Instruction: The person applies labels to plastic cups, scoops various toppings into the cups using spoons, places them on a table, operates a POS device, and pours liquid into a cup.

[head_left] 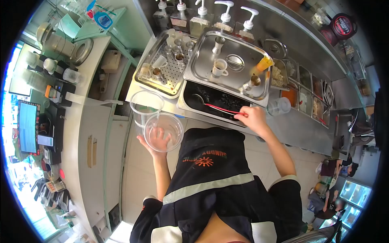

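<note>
My left hand (pixel 157 141) is around a clear plastic cup (pixel 175 131), its fingers showing through the plastic. A second clear cup (pixel 139 115), with dark lettering, is right beside it at the counter's edge; whether the hand also touches that one I cannot tell. My right hand (pixel 254 120) grips the end of a red-handled ladle (pixel 221 109). The ladle's head lies at the left side of a deep metal pan (pixel 181 101) with dark, glossy contents (pixel 229 99). Another clear cup or jar (pixel 278 106) is to the right of my right hand.
Behind the pan, a metal lid (pixel 202 60) carries jiggers, a small measuring cup (pixel 220 67) and an amber-filled cup (pixel 264 63). A perforated tray (pixel 148 81) holds more small measures. Pump bottles (pixel 225 22) line the back; topping bins (pixel 304 94) stand right. People (pixel 330 194) are at far right.
</note>
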